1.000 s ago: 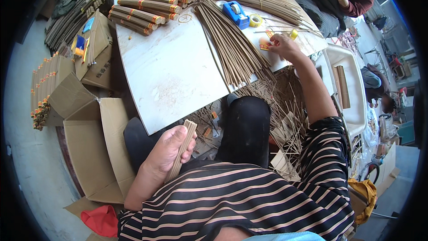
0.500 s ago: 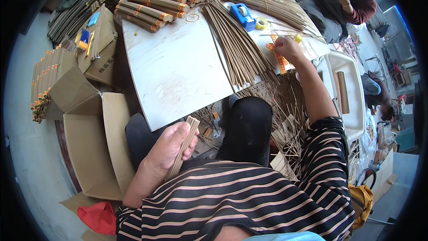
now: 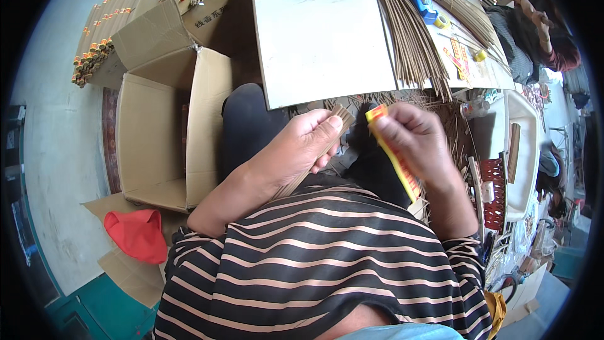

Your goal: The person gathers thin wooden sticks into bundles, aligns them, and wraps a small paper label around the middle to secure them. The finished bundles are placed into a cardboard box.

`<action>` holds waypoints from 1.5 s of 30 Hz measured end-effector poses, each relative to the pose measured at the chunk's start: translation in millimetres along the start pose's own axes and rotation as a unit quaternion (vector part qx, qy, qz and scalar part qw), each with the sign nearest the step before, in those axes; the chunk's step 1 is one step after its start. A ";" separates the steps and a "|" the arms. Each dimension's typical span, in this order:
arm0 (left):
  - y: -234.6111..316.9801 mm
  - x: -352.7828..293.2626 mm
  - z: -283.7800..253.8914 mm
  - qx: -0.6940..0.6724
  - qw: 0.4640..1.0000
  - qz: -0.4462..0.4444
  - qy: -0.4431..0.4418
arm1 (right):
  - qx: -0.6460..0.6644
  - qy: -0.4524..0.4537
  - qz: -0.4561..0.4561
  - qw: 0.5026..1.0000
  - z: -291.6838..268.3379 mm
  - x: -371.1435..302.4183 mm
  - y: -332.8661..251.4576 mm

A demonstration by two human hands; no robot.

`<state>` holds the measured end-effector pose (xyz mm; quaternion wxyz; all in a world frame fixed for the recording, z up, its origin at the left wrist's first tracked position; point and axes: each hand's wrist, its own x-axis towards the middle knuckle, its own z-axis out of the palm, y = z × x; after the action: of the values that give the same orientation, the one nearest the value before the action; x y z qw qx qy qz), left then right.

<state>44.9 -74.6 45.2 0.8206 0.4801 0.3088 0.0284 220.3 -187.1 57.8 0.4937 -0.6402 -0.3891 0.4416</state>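
My left hand (image 3: 305, 141) is closed around a small bundle of brown incense sticks (image 3: 341, 118), held at a tilt in front of my body with the upper ends sticking out past the thumb. Close to it on the right, my right hand (image 3: 423, 145) pinches the upper end of a yellow and red paper label strip (image 3: 402, 173), which hangs down apart from the bundle. Loose incense sticks (image 3: 412, 41) lie fanned out on the white table (image 3: 321, 31). Further red and yellow labels (image 3: 459, 62) rest at the table's right side.
A blue tape dispenser (image 3: 420, 5) and a yellow tape roll (image 3: 480, 55) are on the table. An open cardboard box (image 3: 154, 132) stands at my left, a red cloth (image 3: 137, 233) near it. A white tub (image 3: 522, 145) is at the right. Beyond sits another person (image 3: 535, 31).
My right hand has come back from the table's label pile with a label strip, close to the left hand. The bundle stays in my left hand. The view has shifted down and left.
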 end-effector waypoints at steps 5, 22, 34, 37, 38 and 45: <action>-3.1 -11.0 1.4 0.008 0.999 0.023 -0.025 | 0.022 -0.021 0.058 0.998 35.8 -4.5 -3.3; -14.9 -25.0 -11.5 0.012 0.997 0.052 -0.049 | 0.058 -0.026 0.005 0.998 52.3 -14.1 -20.0; -12.3 -29.9 -9.2 -0.005 0.997 0.059 -0.047 | 0.036 0.013 0.006 0.999 60.8 -11.8 -15.9; -14.3 -27.3 -14.8 -0.035 0.993 0.073 -0.087 | 0.016 0.018 0.004 1.000 61.6 -13.5 -18.0; -13.0 -28.1 -14.8 -0.037 0.991 0.079 -0.098 | 0.008 0.018 0.006 1.000 61.2 -14.0 -19.6; -15.2 -28.0 -5.1 0.020 0.994 0.099 -0.048 | 0.026 0.015 -0.009 1.000 60.5 -14.5 -18.8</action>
<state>15.8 -88.5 44.5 0.8176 0.5258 0.2203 0.0802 157.2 -179.2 71.3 0.5198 -0.6302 -0.3759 0.4375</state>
